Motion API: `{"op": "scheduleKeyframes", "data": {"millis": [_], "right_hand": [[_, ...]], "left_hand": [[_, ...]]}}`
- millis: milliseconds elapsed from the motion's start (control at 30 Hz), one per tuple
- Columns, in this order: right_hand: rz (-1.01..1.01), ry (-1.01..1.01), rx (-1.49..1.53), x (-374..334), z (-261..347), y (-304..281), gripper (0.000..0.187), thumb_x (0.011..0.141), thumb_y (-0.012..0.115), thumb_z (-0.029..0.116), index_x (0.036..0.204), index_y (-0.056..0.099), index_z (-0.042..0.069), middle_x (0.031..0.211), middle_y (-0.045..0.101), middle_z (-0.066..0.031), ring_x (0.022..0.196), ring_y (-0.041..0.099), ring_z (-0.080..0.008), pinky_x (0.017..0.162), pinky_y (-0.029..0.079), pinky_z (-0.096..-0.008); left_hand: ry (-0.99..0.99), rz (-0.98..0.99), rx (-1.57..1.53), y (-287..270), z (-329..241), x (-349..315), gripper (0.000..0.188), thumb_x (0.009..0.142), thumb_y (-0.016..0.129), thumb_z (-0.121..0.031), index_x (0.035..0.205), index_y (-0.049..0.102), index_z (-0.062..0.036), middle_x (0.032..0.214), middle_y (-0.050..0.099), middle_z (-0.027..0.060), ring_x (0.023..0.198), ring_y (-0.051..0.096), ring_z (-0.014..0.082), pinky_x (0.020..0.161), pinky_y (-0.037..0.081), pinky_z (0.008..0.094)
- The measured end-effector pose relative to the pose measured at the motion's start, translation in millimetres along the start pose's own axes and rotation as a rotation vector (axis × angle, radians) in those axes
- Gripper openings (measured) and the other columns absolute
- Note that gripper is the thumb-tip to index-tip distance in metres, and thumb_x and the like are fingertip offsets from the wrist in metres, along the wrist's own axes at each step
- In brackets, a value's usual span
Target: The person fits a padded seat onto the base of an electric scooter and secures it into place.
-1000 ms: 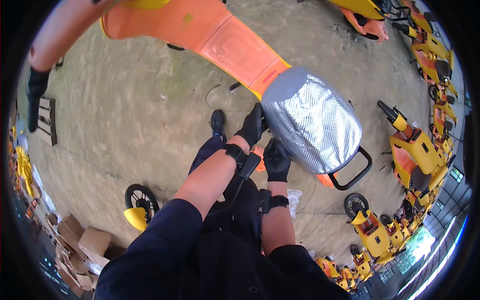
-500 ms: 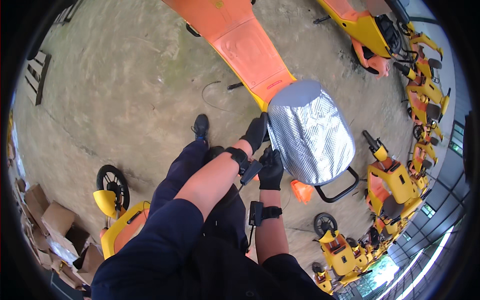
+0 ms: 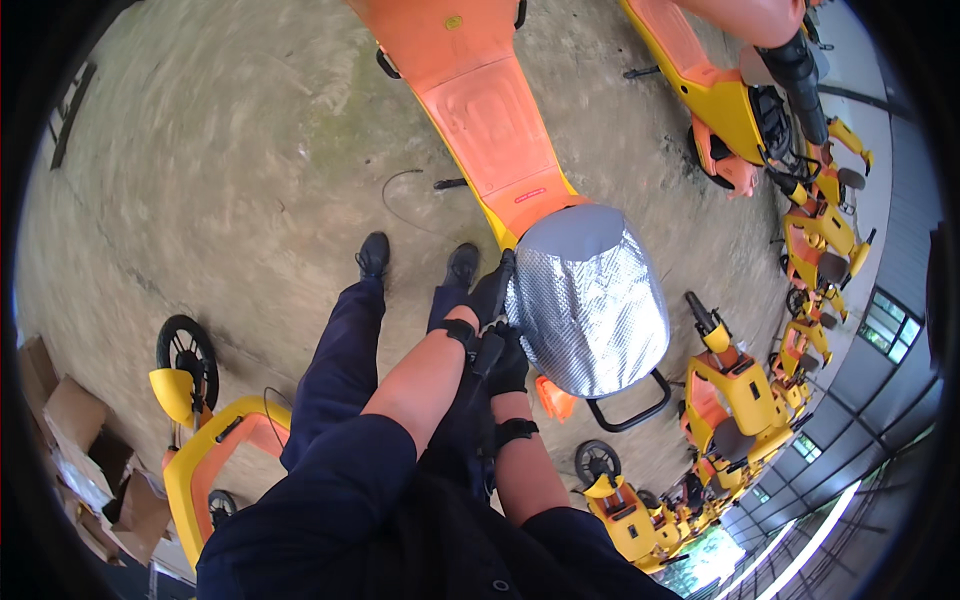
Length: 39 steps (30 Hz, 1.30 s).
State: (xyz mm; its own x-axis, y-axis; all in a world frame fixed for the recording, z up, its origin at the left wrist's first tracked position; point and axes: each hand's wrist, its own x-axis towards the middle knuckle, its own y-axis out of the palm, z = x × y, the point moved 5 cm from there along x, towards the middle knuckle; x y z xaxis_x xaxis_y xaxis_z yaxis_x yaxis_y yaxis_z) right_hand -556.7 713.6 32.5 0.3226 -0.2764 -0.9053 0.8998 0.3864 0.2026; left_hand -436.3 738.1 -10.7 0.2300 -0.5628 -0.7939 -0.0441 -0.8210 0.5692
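A silver quilted seat cover with a grey front panel point(image 3: 590, 310) lies over the seat of an orange and yellow scooter point(image 3: 490, 110). My left hand point(image 3: 491, 290), in a black glove, is closed at the cover's left edge near the grey panel. Just behind it, my right hand point(image 3: 508, 362), gloved in black too, is closed at the same edge further toward the rear. The fingertips of both are partly hidden against the seat's side. A black rear grab bar point(image 3: 632, 405) sticks out behind the cover, beside an orange part point(image 3: 553, 398) lower down.
More yellow scooters point(image 3: 727, 400) stand in a line along the right. Another scooter point(image 3: 663, 75) is at the upper right, and a yellow one with a black front wheel point(image 3: 188, 360) at the lower left. Cardboard boxes point(image 3: 100, 430) are piled at the far left. A thin cable point(image 3: 388, 195) lies on the concrete.
My view has shifted, so the scooter and cover appear lower and further left. My forearms are closer together, and both hands stay at the cover's left edge. My second shoe now shows.
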Motion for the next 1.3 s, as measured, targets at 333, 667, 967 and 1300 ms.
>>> {"op": "scheduleKeyframes", "data": {"millis": [333,667,967,1300], "right_hand": [[0.330,-0.412,-1.286,5.3,26.2,-20.1,0.040,0.092,0.035,0.037,0.109,0.051,0.005,0.106,0.058,-0.0084,0.098,0.055,-0.0209,0.089,0.041,-0.0328],[0.408,0.453,0.046,13.9,14.0,-28.0,0.030,0.091,0.039,0.033,0.098,0.056,0.009,0.094,0.061,-0.0045,0.086,0.057,-0.0183,0.079,0.046,-0.0318],[0.855,-0.210,-1.439,-69.3,42.2,45.6,0.032,0.090,0.040,0.019,0.117,0.044,0.003,0.106,0.056,-0.0115,0.100,0.053,-0.0254,0.089,0.040,-0.0330],[0.690,-0.185,-1.983,-18.4,137.0,193.2,0.021,0.085,0.048,0.008,0.102,0.058,0.001,0.088,0.063,-0.0079,0.078,0.059,-0.0169,0.068,0.047,-0.0276]], "left_hand": [[0.229,-0.250,0.440,-9.1,-24.8,-13.1,0.056,0.088,0.031,-0.047,0.104,0.049,0.0039,0.098,0.057,0.0153,0.088,0.054,0.0217,0.079,0.041,0.0311],[0.191,0.404,-1.085,6.9,10.3,-15.7,0.042,0.088,0.043,-0.035,0.104,0.053,0.0025,0.105,0.057,0.0147,0.093,0.054,0.0205,0.081,0.042,0.0307],[0.904,-0.083,0.198,-20.3,32.7,30.1,0.032,0.091,0.041,-0.027,0.098,0.059,-0.0016,0.094,0.063,0.0079,0.082,0.059,0.0216,0.073,0.043,0.0304],[0.539,0.151,-0.087,-2.0,0.0,14.2,0.032,0.089,0.049,-0.028,0.096,0.059,0.0009,0.087,0.062,0.0070,0.072,0.054,0.0136,0.070,0.043,0.0257]]}}
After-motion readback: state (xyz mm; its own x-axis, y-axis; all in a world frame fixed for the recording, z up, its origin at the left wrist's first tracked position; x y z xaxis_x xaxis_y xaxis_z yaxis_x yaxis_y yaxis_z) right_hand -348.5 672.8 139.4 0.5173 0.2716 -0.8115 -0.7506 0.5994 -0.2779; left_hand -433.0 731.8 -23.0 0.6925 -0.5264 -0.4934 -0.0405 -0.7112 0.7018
